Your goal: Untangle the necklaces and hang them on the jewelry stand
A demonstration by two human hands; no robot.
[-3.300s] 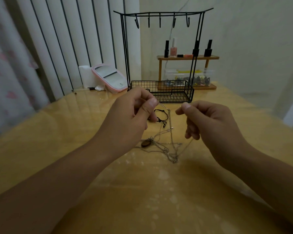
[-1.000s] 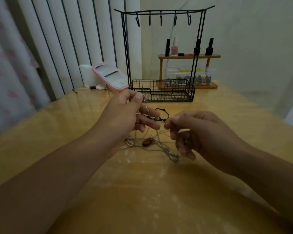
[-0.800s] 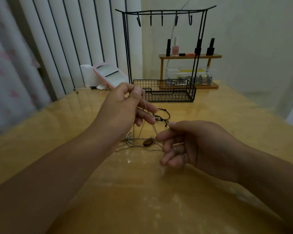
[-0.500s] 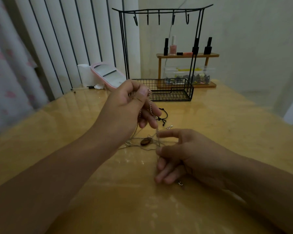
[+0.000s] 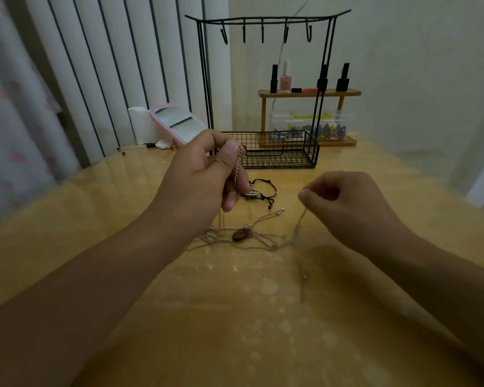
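Note:
A tangle of thin silver necklaces (image 5: pixel 252 238) lies on the wooden table (image 5: pixel 235 317), with a brown oval pendant (image 5: pixel 239 235) in it. My left hand (image 5: pixel 204 171) is raised above the tangle and pinches a silver chain (image 5: pixel 237 170) that hangs down from thumb and fingers. To the right, my right hand (image 5: pixel 344 202) pinches a thin chain (image 5: pixel 301 227) that runs down into the tangle. A black cord bracelet (image 5: pixel 263 189) lies just behind. The black wire jewelry stand (image 5: pixel 263 22) with several empty hooks stands at the back, with a mesh basket (image 5: pixel 280 152) at its base.
A pink-framed mirror (image 5: pixel 176 125) and a white roll (image 5: pixel 140 124) lean at the back left. A small wooden shelf (image 5: pixel 309 93) with nail polish bottles and a clear box of small items (image 5: pixel 310 125) stands behind the stand. Vertical blinds (image 5: pixel 109 65) hang behind the table's left edge.
My right hand has risen from the table and moved right, drawing a thin chain out of the tangle. My left hand stays raised with its chain.

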